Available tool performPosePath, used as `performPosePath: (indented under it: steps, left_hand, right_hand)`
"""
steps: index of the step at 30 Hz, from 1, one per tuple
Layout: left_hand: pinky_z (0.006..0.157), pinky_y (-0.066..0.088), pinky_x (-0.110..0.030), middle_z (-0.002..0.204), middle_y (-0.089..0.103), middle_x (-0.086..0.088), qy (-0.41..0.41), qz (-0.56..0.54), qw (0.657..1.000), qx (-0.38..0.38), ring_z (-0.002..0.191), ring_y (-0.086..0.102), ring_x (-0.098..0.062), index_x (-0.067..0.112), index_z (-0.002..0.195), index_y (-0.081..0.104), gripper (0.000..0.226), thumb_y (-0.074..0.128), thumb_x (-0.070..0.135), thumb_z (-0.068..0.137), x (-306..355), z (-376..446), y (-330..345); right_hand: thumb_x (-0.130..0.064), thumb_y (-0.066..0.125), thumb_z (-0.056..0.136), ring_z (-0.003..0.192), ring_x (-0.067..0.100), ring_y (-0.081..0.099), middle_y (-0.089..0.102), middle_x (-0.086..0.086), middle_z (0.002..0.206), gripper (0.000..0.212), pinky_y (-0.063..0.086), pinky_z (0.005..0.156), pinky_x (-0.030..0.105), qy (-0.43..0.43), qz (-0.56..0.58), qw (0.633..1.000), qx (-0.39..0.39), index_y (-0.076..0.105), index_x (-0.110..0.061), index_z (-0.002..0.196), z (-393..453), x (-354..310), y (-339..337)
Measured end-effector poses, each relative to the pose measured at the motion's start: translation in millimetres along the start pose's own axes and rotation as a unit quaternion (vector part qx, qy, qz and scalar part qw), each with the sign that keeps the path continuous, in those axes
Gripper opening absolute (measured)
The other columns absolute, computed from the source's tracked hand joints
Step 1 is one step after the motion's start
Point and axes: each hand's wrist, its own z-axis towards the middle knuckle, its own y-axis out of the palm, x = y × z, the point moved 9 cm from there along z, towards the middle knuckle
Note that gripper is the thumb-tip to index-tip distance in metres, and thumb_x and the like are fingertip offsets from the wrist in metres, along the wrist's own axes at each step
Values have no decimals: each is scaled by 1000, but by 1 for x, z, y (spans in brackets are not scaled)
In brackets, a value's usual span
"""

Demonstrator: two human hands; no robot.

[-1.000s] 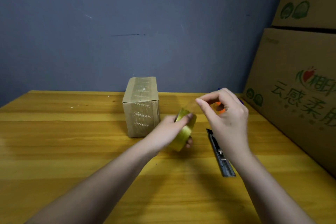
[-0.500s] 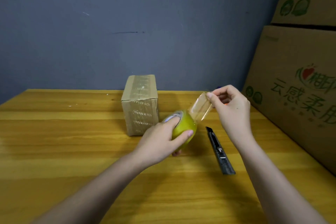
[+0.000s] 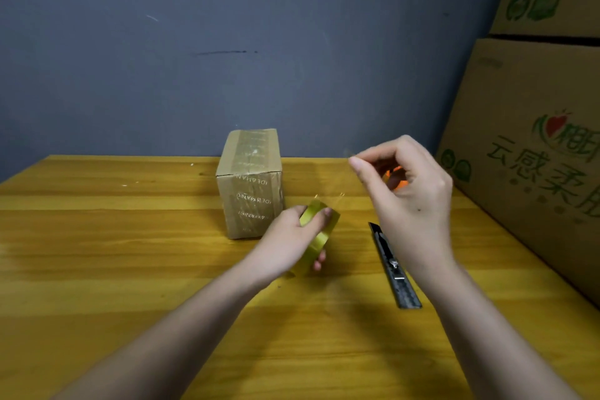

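Note:
A small cardboard box, taped over its top and front, stands upright on the wooden table. Just to its right my left hand grips a yellowish roll of clear tape, held on edge just above the table. My right hand is raised to the right of the roll and pinches the free end of the tape between thumb and forefinger. A faint clear strip runs from the roll up to those fingertips.
A dark utility knife lies on the table under my right wrist, blade end pointing away. Something orange shows behind my right fingers. Large printed cartons are stacked along the table's right side. A grey-blue wall closes the back.
My right hand has drawn the tape end up and to the right, lengthening the strip. My left hand has turned the roll back on edge.

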Motion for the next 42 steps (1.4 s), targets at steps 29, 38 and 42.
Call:
performPosePath:
  steps: [29, 38, 42]
  left_hand:
    - [77, 53, -18, 91, 65, 1, 261, 72, 962, 42, 80, 65, -4, 22, 90, 58, 21, 72, 11, 80, 116, -4, -25]
    - [66, 58, -32, 79, 65, -3, 247, 85, 965, 18, 69, 68, -13, 15, 81, 58, 17, 70, 3, 80, 119, 1, -22]
    - [60, 57, -26, 73, 65, -3, 230, 91, 969, 27, 62, 68, -6, 16, 76, 58, 17, 68, 3, 82, 115, 3, -21]
  right_hand:
    - [-20, 74, 81, 74, 4, 60, 67, -2, 78, 9, 48, 69, 13, 85, 82, 970, -215, 70, -13, 81, 38, 34, 32]
    - [-16, 74, 81, 74, 3, 59, 65, -3, 78, 7, 49, 68, 14, 97, 129, 958, -235, 69, -11, 82, 39, 40, 37]
    - [-18, 74, 81, 74, 3, 60, 64, -7, 76, 6, 49, 68, 14, 92, 132, 955, -248, 68, -18, 81, 40, 38, 40]
